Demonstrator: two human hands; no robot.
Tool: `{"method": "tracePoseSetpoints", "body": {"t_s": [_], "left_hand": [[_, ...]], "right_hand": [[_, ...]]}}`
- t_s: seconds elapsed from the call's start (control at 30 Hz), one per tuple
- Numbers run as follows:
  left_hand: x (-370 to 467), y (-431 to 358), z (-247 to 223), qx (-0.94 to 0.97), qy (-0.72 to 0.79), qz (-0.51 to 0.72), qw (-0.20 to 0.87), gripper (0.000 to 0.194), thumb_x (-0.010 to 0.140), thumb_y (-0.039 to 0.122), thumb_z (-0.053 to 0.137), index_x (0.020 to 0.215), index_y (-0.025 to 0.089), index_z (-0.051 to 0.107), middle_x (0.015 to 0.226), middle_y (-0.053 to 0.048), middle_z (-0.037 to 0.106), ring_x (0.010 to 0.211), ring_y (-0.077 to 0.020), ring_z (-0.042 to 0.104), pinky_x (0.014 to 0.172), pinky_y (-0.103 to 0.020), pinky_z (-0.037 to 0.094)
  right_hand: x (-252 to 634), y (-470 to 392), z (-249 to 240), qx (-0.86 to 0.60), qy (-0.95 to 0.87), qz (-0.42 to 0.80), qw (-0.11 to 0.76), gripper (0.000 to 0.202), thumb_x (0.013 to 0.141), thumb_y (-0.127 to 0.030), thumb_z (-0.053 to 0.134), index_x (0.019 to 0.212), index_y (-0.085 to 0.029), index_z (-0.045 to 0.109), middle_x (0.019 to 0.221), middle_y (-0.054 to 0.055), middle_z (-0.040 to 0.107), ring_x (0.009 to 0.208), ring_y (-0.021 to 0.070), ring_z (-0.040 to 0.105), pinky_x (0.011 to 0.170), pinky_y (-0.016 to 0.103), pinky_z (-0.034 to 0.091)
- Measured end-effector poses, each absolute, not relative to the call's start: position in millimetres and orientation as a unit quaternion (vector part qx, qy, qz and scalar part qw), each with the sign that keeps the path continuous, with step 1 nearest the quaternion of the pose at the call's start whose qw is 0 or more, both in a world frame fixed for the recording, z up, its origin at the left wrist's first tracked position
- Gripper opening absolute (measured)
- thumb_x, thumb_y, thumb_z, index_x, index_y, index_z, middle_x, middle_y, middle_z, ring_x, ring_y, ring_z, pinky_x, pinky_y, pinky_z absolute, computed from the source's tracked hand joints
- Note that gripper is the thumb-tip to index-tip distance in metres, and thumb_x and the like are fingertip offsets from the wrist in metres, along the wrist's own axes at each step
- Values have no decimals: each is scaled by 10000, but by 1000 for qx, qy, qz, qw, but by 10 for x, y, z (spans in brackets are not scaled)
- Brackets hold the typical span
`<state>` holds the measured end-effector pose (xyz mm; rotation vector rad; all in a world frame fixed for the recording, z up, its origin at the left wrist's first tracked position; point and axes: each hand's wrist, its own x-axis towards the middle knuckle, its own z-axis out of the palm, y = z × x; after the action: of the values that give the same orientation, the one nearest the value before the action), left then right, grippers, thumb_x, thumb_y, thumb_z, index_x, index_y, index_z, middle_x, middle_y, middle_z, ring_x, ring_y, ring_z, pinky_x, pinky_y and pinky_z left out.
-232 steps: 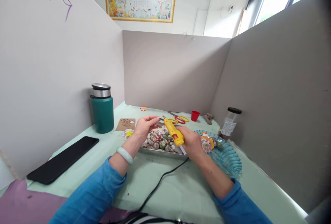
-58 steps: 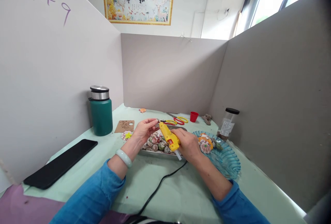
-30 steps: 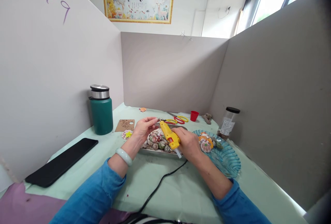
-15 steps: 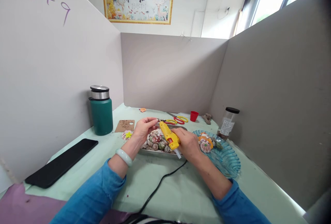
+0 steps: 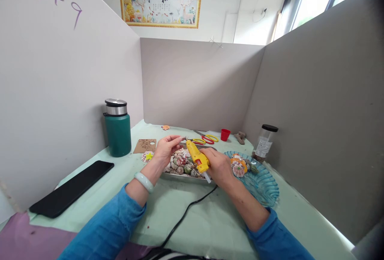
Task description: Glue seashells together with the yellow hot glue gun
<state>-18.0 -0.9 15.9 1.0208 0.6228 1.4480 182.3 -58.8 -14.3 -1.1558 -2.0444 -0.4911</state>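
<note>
My right hand [image 5: 220,167] is wrapped round a yellow hot glue gun [image 5: 196,156], with a clear glue stick poking out of its back end. The gun's nozzle points up and away, close to the fingertips of my left hand [image 5: 168,148]. Those fingers are pinched together on something small and dark that I cannot make out. Both hands are above a metal tray [image 5: 180,177] filled with shells [image 5: 184,164]. A black cord [image 5: 189,208] runs from under the right hand toward the front edge.
A blue glass plate [image 5: 267,190] with shell pieces lies at right, near a black-lidded jar [image 5: 264,143]. Scissors [image 5: 207,138] and a red cup [image 5: 225,134] stand behind the tray. At left are a green flask [image 5: 117,134], a black phone-like slab [image 5: 73,188] and a brown card [image 5: 141,146].
The glue gun's nozzle has shifted very slightly right, a little apart from the left fingertips. Otherwise both hands keep nearly the same place.
</note>
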Motion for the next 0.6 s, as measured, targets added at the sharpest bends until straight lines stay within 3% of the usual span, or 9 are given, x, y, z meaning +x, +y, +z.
{"method": "tracePoseSetpoints", "body": {"t_s": [0.6], "left_hand": [[-189, -2, 140, 465, 270, 625, 565, 280, 537, 252, 835, 725, 123, 672, 728, 4, 636, 548, -59, 539, 665, -259, 515]], "right_hand": [[1824, -572, -153, -442, -786, -197, 385, 307, 802, -119, 521, 1088, -201, 599, 979, 57, 676, 848, 172, 615, 703, 246, 429]]}}
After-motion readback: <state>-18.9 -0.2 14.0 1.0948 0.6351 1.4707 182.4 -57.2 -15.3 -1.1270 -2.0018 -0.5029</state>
